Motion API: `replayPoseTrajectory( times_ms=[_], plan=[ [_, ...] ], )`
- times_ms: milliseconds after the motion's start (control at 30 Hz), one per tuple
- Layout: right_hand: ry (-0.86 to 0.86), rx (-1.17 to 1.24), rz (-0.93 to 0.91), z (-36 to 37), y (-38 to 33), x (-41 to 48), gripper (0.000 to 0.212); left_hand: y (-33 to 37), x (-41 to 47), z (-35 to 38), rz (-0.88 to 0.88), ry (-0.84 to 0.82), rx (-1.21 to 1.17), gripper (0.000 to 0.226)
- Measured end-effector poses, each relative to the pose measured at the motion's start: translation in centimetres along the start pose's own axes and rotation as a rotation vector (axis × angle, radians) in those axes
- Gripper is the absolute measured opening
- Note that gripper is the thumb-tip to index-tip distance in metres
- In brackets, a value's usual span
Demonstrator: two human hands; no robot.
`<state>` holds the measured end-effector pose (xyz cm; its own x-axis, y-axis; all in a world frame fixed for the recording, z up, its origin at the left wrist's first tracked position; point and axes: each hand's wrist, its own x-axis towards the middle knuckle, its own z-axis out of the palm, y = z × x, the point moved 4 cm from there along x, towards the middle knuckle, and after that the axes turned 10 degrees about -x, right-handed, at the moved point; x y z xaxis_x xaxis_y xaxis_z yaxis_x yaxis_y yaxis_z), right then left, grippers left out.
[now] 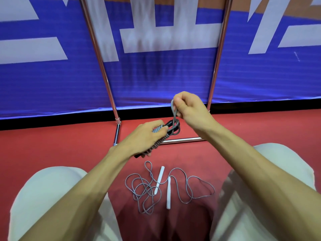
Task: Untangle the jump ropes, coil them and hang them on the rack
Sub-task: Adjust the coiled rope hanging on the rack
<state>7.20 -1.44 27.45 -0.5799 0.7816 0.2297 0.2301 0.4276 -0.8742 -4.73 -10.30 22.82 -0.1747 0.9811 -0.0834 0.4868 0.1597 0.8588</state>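
Head view: the left hand (145, 134) is gripping the coiled grey rope (159, 142) by its black handles, fingers curled round it, just in front of the rack (180, 140) base bar. The right hand (189, 108) is pinching that rope's loop (173, 110) above it. The second rope (147, 188), with white handles, is lying tangled on the floor (69, 140), well short of the rack.

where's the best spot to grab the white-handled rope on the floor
Probably by its two white handles, from straight above. They lie nearly side by side on the red floor, rigid and easy to pinch together, while the grey cord sprawls in tangled loops on either side. The left hand and right hand hold the dark-handled rope.
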Motion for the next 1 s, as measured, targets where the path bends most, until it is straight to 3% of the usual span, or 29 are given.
replayPoseTrajectory(
  times_ms=[133,233,333,400,600,733,1000],
  plan=[
    [0.015,0.355,0.071,-0.8,-0.1,0.5,0.043,0.6,0.2,0.6,-0.054,-0.112,-0.268,0.025],
    [0.014,0.369,0.086,-0.9,-0.4,0.6,0.036,1.0,-0.3,1.3,-0.111,-0.206,-0.435,0.028],
    [0.016,0.346,0.077,-1.4,-1.1,0.8,0.025,1.5,-0.4,0.8,-0.018,-0.212,-0.390,0.043],
    [0.016,0.363,0.071,-2.0,-1.8,0.9,0.024,2.3,0.0,-0.1,0.080,-0.128,-0.330,0.038],
    [0.079,0.375,-0.016,-5.0,-5.5,1.6,0.020,9.4,0.2,-4.2,0.285,0.294,-0.457,0.024],
    [0.154,0.333,-0.086,-8.4,-8.5,2.5,0.018,15.2,0.7,-5.2,0.399,0.287,-0.349,0.006],
    [0.349,0.181,-0.233,-15.2,-14.0,5.2,0.023,25.0,3.0,-7.9,0.476,0.386,-0.213,0.020]
  ],
)
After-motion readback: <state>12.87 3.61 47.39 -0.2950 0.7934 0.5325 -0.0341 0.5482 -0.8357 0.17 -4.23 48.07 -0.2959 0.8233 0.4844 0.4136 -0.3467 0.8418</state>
